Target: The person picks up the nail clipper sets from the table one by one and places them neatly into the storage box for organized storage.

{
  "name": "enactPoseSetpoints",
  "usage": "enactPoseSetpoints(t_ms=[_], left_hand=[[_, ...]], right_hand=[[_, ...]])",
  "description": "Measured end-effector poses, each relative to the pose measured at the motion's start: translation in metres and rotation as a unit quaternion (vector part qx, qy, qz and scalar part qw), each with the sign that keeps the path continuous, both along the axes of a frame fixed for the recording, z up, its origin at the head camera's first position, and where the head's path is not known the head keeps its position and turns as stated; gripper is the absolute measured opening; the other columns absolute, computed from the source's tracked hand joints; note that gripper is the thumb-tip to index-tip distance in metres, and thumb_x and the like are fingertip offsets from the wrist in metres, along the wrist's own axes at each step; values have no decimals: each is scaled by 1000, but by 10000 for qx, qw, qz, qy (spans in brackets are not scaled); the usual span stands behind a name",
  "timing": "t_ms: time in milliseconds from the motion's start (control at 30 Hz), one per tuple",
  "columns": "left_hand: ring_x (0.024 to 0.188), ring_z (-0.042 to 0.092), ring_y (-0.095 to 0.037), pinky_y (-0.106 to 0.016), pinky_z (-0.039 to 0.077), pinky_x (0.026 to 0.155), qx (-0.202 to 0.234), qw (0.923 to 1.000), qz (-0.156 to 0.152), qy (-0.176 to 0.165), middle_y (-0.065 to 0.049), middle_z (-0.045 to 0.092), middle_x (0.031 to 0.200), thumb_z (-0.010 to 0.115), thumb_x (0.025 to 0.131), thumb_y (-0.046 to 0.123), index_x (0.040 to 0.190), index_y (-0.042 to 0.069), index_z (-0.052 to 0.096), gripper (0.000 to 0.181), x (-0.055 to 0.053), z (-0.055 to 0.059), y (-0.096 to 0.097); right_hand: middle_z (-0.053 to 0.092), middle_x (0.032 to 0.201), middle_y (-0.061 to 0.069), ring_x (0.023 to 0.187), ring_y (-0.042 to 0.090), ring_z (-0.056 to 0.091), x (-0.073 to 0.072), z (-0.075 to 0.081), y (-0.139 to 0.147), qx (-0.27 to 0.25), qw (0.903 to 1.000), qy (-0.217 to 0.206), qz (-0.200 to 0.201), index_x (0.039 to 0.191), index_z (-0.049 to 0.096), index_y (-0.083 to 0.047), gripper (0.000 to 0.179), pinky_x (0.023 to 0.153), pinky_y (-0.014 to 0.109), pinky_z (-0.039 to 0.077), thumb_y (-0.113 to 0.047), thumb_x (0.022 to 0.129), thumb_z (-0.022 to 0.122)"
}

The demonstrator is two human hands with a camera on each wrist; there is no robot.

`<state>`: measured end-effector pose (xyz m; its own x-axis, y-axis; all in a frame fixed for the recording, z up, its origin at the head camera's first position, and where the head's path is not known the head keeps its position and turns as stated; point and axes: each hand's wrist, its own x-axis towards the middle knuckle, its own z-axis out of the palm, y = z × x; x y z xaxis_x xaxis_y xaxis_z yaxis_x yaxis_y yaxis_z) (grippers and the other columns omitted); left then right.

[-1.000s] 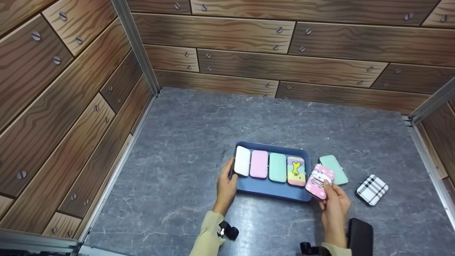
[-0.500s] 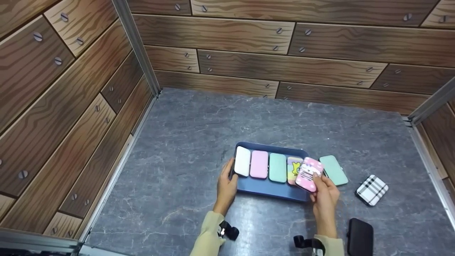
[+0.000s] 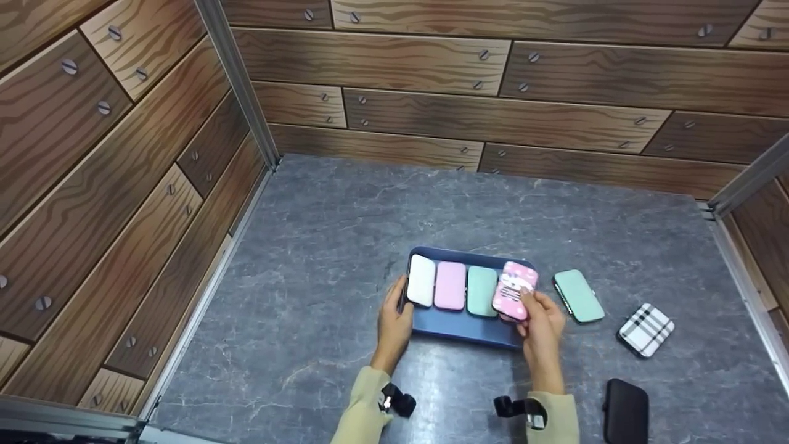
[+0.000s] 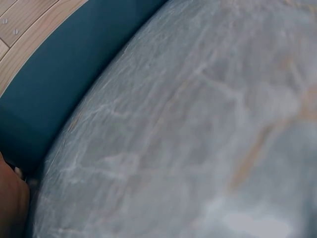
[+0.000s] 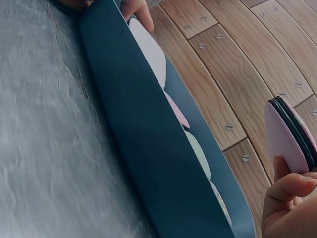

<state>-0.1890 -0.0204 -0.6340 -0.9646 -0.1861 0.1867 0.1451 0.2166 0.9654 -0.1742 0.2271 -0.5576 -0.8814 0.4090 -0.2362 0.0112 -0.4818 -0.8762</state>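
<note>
My right hand (image 3: 542, 324) pinches a pink patterned clasp case (image 3: 510, 293) above the right end of a blue tray (image 3: 465, 330). In the right wrist view this case (image 5: 286, 134) is held edge-on, clear of the tray wall (image 5: 148, 144), thumb and fingers on opposite faces. My left hand (image 3: 394, 324) grips the tray's left end. Inside the tray, a white case (image 3: 421, 280), a pink case (image 3: 450, 285) and a mint case (image 3: 481, 291) stand in a row. A rainbow case (image 5: 220, 203) beside them is hidden from the head view by the held one.
Right of the tray, a mint case (image 3: 579, 296) and a black-and-white plaid case (image 3: 646, 330) lie on the grey marbled surface (image 3: 320, 246). A black case (image 3: 626, 410) lies nearer the front. Wood-patterned walls (image 3: 419, 111) enclose the left, back and right.
My right hand has carried the pink patterned case leftward, from beside the tray's right rim to over the rainbow case, which it now covers. My left hand stays on the tray.
</note>
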Motion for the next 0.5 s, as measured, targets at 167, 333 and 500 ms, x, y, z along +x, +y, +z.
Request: enactPoseSetpoints(t_ms=[167,333,500], left_hand=[[140,39,-23,-39,34,113,70,9998,-148,-69,-15,43,151,49,89,-5,148,6,45,61,0,0,2],[139,40,-22,-37,35,112,76,9998,-129,-117,-14,44,151,49,89,-6,148,6,45,60,-1,-1,2],[139,41,-26,-39,34,113,75,10000,-57,-11,-17,45,150,50,88,-6,147,4,47,60,-2,-1,0]], right_hand=[[56,56,1,36,6,38,-7,-4,-10,-27,9999,49,89,84,58,-3,12,32,17,25,-4,96,61],[54,57,-2,36,5,35,-13,-8,-20,-20,9999,110,128,80,56,-5,17,32,17,25,-2,96,61],[54,57,-2,37,4,36,-18,-9,-30,29,9995,209,216,82,60,-6,14,32,17,26,-2,95,60]])
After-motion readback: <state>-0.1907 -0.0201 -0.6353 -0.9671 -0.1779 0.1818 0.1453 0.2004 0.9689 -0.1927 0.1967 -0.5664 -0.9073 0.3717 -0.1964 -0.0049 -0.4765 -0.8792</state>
